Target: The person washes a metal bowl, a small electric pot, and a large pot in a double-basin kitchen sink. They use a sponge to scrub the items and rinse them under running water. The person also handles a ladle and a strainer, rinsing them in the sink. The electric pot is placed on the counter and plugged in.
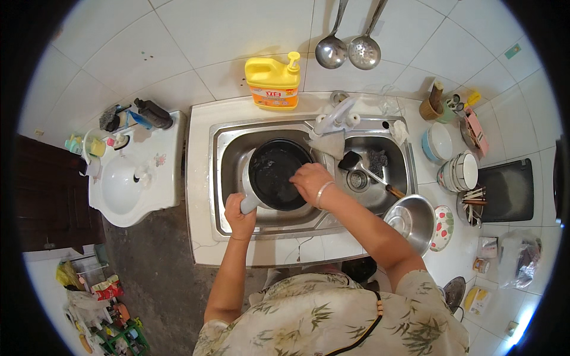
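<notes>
A black frying pan with a grey rim is tilted over the left basin of a steel double sink. My left hand grips its grey handle at the lower left. My right hand presses inside the pan at its right edge, fingers curled; whether it holds a cloth or sponge is hidden. A silver bangle sits on that wrist. The white tap stands behind the pan with a grey cloth hanging from it.
A yellow pump bottle stands behind the sink. A brush and scourer lie in the right basin. A steel bowl, stacked bowls and a dark tray sit on the right. A white washbasin is left. Two ladles hang above.
</notes>
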The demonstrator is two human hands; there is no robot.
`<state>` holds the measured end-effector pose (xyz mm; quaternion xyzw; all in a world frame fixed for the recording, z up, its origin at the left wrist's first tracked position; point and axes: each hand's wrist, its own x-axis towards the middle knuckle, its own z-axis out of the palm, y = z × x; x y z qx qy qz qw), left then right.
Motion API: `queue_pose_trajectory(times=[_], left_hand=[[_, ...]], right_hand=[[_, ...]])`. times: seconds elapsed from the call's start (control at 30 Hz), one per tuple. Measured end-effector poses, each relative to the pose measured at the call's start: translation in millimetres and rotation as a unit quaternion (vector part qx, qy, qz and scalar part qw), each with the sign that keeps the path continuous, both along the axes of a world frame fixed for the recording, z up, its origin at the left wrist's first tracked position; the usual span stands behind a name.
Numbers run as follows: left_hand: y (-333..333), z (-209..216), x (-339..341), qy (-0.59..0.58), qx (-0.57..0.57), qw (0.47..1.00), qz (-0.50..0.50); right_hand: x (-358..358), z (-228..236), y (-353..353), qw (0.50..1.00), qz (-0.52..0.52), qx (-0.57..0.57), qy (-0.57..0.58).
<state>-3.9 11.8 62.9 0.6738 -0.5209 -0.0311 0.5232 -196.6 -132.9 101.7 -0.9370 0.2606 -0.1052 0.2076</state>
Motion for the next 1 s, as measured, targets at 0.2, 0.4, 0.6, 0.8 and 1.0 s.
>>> queue_pose_trajectory(times=[0.2,0.4,0.6,0.8,1.0], left_hand=[[10,5,-7,0.040,0.026,0.999,0.021],[23,10,-15,0.077,0.046,0.996,0.013],[24,9,-27,0.080,0.045,0.996,-0.007],[26,8,-23,0.089,0.046,0.995,0.004],[25,-1,-27,0.042,0.049,0.998,0.019]], right_hand=[[52,22,-8,0.918,0.091,0.008,0.385],[49,47,-4,0.896,0.109,-0.010,0.431],[44,42,8,0.888,0.086,0.026,0.450],[42,34,4,0.889,0.072,0.031,0.451],[37,23,9,0.893,0.062,0.036,0.443]])
